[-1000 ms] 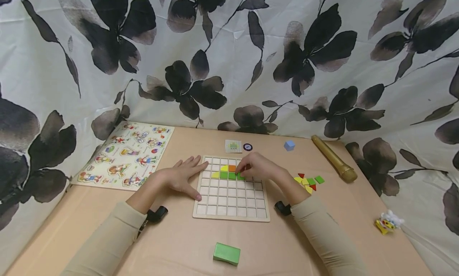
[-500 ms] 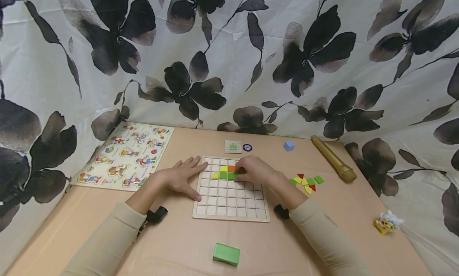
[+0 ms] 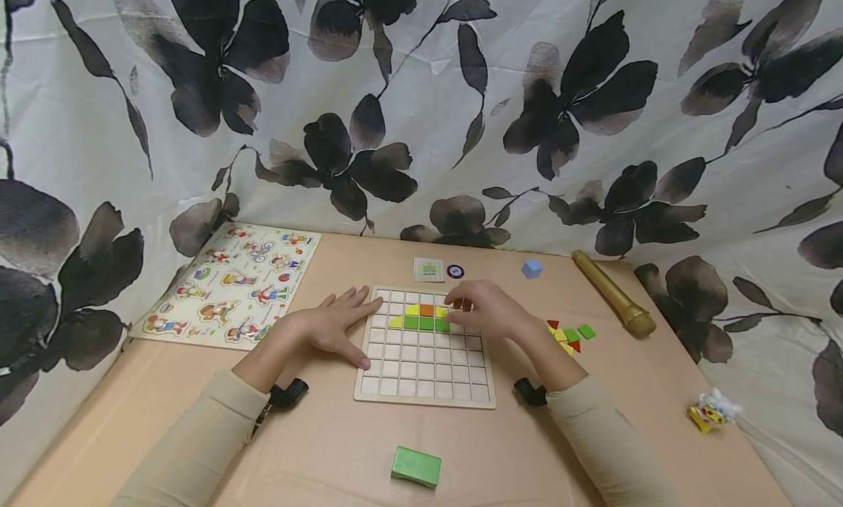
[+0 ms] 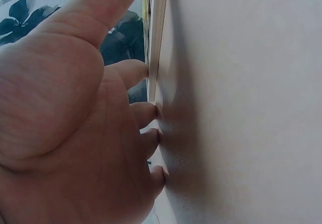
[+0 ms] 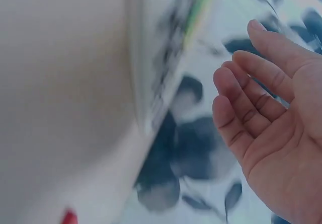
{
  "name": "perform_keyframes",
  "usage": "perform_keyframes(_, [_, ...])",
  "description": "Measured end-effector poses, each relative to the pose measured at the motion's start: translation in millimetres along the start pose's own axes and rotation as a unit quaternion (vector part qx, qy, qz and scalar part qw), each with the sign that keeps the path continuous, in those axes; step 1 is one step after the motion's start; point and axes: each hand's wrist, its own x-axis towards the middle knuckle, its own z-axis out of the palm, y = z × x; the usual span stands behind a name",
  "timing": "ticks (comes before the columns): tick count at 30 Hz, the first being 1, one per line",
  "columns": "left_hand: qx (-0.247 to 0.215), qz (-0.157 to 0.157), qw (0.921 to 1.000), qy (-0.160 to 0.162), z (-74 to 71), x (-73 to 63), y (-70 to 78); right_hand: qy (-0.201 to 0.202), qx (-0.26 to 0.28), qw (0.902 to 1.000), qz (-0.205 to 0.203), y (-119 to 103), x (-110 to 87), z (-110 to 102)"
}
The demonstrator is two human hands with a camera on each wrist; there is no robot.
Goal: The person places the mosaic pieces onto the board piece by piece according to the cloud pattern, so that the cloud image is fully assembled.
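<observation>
A square grid board (image 3: 424,369) with a pale wooden rim lies on the table. Two of its rows bear tiles: an orange tile (image 3: 426,310) with yellow pieces beside it, and green tiles (image 3: 426,323) below, with a yellow piece (image 3: 396,322) at their left end. My left hand (image 3: 332,324) rests with fingers spread at the board's left edge, thumb and index fingertip on the rim. Above the board's right side is my right hand (image 3: 490,309), fingers loosely bent. In the right wrist view, nothing lies in the right hand's palm (image 5: 282,138).
Loose red, yellow and green pieces (image 3: 570,334) lie right of the board, partly behind the right forearm. Behind it are a small card (image 3: 429,269), a round black disc (image 3: 455,271) and a blue cube (image 3: 531,268). A green block (image 3: 416,467) sits in front; a gold microphone (image 3: 614,293) lies right.
My right hand has let go of the tiles and drawn up and to the right. A third green tile and a yellow piece above it now show. My left hand stays put.
</observation>
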Motion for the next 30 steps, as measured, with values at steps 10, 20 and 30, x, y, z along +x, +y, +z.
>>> perform_keyframes(10, [-0.003,0.016,0.9999,0.001,-0.4,-1.1,0.6,0.114,0.057,0.9908,0.046,52,-50.4,-60])
perform_keyframes(20, [-0.001,0.015,0.9999,0.002,0.2,0.0,-0.5,0.09,0.049,0.9893,0.104,118,-90.0,-83])
perform_keyframes(30, [0.001,0.017,0.9999,0.003,1.0,0.1,-0.6,-0.014,0.03,0.9757,0.217,150,-123.9,-86])
